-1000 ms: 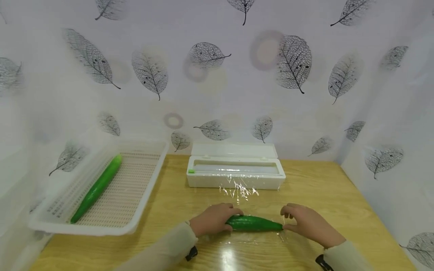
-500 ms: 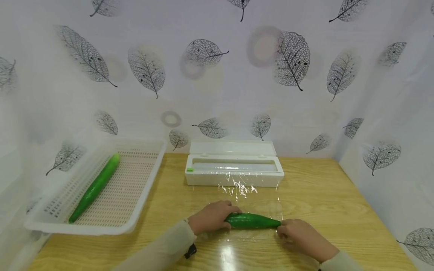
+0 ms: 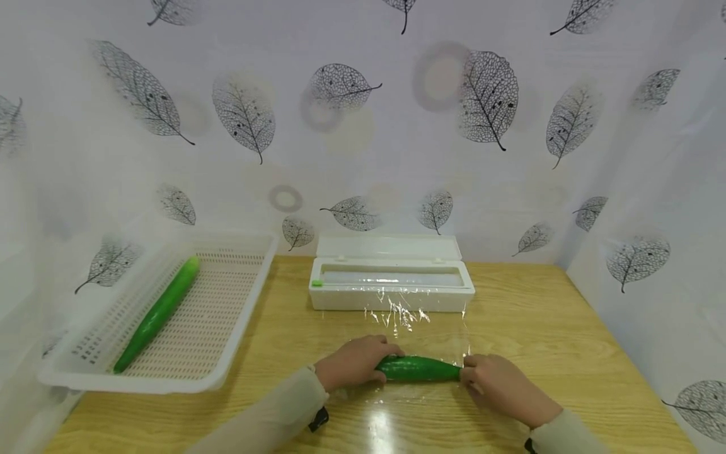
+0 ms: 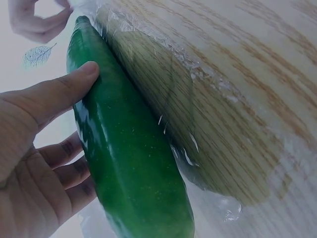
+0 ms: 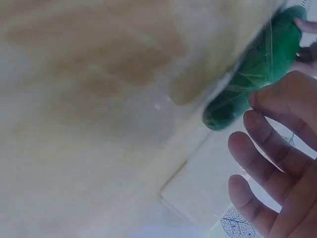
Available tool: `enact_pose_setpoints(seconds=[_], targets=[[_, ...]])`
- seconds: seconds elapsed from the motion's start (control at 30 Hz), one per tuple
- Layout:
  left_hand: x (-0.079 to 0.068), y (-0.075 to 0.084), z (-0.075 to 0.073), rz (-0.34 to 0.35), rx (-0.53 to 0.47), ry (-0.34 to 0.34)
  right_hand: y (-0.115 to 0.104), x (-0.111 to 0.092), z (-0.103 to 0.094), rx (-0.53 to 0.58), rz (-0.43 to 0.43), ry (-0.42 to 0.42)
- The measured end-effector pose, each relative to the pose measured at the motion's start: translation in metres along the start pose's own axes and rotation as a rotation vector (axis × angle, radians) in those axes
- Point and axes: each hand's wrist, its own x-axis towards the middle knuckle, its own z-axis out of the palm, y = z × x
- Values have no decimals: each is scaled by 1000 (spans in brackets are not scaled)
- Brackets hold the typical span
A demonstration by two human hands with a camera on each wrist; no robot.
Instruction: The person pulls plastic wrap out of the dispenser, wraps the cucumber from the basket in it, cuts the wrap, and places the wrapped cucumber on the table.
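Note:
A dark green cucumber lies crosswise on the table, wrapped in clear plastic wrap that stretches back to the white dispenser box. My left hand grips its left part; in the left wrist view the thumb lies along one side of the cucumber and the other fingers touch the opposite side. At the cucumber's narrow right tip, my right hand pinches the wrap between thumb and forefinger. The right wrist view shows film creased over the cucumber, with the other fingers of that hand loosely bent.
Behind the cucumber stands the dispenser box, lid raised and a film roll inside. On the left, a white perforated basket holds another cucumber. A leaf-print curtain surrounds the wooden table.
My right hand first came down beside the cucumber's tip, then shifted slightly left against it, drawing the wrap in. My left hand kept its grip. The head view tilted slightly.

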Motion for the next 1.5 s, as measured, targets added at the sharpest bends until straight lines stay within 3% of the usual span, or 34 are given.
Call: enact_pose_setpoints(seconds=[0.2, 0.47, 0.8, 1.0, 1.2, 1.5], targets=[[-1, 1, -2, -10, -10, -1, 13, 15, -8, 72, 36, -37], [0, 1, 0, 4, 6, 3, 23, 20, 0, 132, 86, -66], [-1, 0, 2, 17, 12, 16, 18, 22, 10, 200, 273, -135], [-1, 1, 2, 12, 32, 12, 18, 23, 8, 318, 323, -142], [-1, 1, 3, 14, 40, 12, 17, 25, 7, 375, 280, -121], [0, 0, 5, 9, 24, 19, 9, 28, 4, 301, 259, -188]])
